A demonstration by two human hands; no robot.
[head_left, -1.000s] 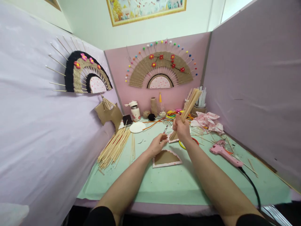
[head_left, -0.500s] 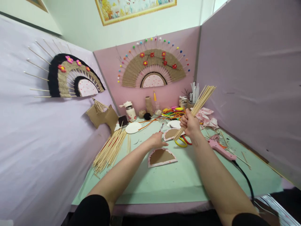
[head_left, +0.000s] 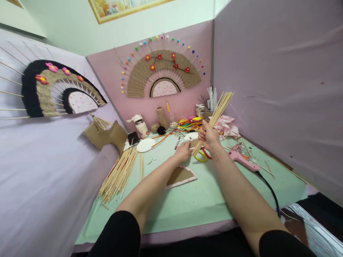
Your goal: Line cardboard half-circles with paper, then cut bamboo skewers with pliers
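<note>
My right hand (head_left: 209, 136) is closed around a bundle of thin bamboo sticks (head_left: 221, 107), held at a slant above the table. My left hand (head_left: 183, 152) reaches to the farther half-circle of cardboard (head_left: 194, 143) and has its fingers closed at its left edge; the hand covers much of that piece. Closer to me lies a second half-circle of cardboard (head_left: 180, 177) with a pale pink border, partly behind my left forearm. Scissors with yellow and red handles (head_left: 200, 157) rest beneath the bundle.
Many loose bamboo sticks (head_left: 119, 175) lie at the left. A pink glue gun (head_left: 242, 160) with a black cord lies at the right. White discs (head_left: 146, 145), a bottle (head_left: 140, 126), twine (head_left: 162, 117) and coloured cords (head_left: 189, 124) stand or lie at the back. Partitions surround the table.
My left hand has moved onto the farther cardboard half-circle and its fingers have closed in. The right hand still holds the stick bundle. The view has shifted to the right.
</note>
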